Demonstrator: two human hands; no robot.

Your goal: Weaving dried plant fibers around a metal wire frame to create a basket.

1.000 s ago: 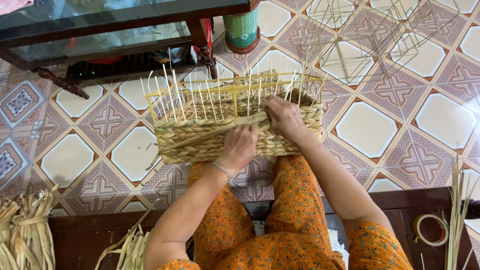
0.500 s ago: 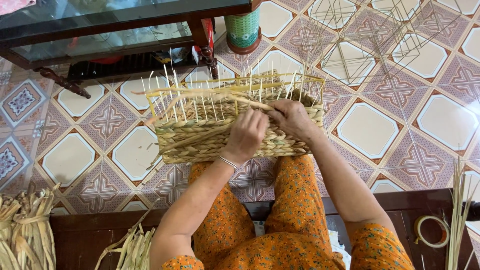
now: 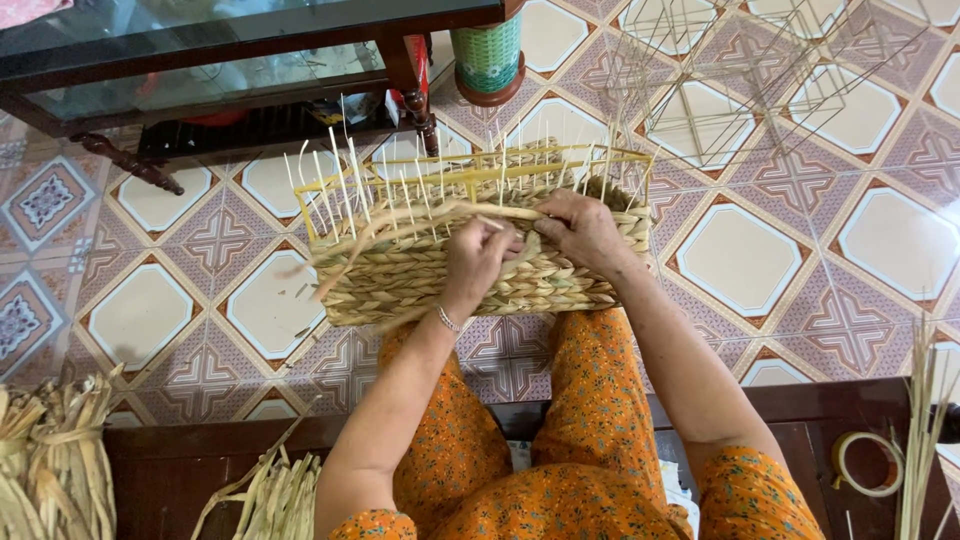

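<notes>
While the basket (image 3: 420, 270) rests against the knees, both hands' fingers (image 3: 500, 243) pinch its straw strand (image 3: 400, 222).

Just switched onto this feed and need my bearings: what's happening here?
A seated person in orange patterned clothes is weaving a half-finished straw basket that rests against their knees on the tiled floor. The left hand grips a braided straw strand at the basket's top edge, and the right hand presses on the rim beside it. Thin upright stakes stick up from the rim. Bundles of dried straw lie at lower left.
</notes>
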